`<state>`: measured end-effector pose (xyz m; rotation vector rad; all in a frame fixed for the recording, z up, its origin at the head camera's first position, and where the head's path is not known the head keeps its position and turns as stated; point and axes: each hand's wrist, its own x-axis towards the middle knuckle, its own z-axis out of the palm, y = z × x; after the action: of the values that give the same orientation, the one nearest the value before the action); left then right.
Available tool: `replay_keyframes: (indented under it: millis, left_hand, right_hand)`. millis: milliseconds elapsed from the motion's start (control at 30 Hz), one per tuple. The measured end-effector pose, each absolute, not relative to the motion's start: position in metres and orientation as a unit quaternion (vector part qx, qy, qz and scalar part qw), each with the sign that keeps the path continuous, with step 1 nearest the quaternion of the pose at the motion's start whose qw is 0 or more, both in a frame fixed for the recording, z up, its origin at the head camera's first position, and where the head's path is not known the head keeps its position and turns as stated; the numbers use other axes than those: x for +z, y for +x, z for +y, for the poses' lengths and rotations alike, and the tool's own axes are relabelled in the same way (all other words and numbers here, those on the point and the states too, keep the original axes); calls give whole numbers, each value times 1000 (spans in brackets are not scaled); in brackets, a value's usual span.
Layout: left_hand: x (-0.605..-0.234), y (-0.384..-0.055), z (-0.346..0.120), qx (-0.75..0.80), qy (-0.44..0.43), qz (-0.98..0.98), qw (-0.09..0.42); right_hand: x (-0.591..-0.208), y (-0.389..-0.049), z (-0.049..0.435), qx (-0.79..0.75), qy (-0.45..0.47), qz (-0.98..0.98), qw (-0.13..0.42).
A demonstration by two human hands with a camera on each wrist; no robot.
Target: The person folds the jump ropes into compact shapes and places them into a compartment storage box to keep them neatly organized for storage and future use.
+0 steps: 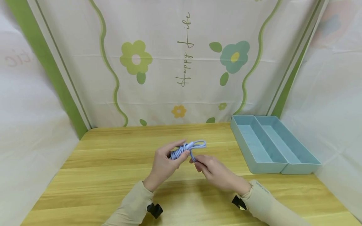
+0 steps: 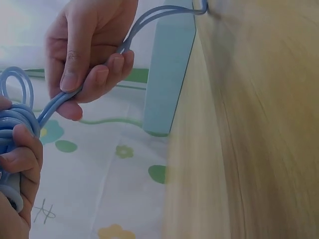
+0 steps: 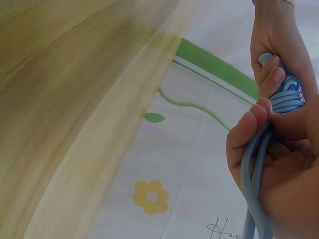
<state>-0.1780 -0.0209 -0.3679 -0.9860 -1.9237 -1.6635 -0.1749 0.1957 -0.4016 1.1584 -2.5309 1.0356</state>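
A light blue cord (image 1: 177, 153) is wound into a tight bundle, with loops sticking out at its right end. My left hand (image 1: 164, 163) grips this bundle between thumb and fingers above the table. Two strands lead from the coils to my right hand (image 1: 216, 172), which pinches them close by on the right. In the left wrist view, the doubled strands (image 2: 154, 14) run on past the right hand's fingers. The right wrist view shows the strands (image 3: 254, 174) crossing the right palm, with the wound coils (image 3: 288, 101) beyond. A smooth, pale blue end piece (image 3: 264, 59) pokes out by the left fingers.
Two light blue open trays (image 1: 271, 164) stand side by side at the table's right. Under the hands lies a wood-grain tabletop (image 1: 113, 175). A white cloth (image 1: 164, 94) printed with flowers rises behind the table, and more cloth hangs at both sides.
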Motion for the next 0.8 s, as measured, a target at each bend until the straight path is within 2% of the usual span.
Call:
replay_keyframes:
  millis: [500,800]
  left_hand:
    - [-363,-184,-20,-507,-415,-692,303]
    - [-389,-204,-21,-497,-426,-677,337]
  right_hand:
    - [-401,-184,200,332,406,-846,102]
    - [-401,-187,201,357,380,-850,76]
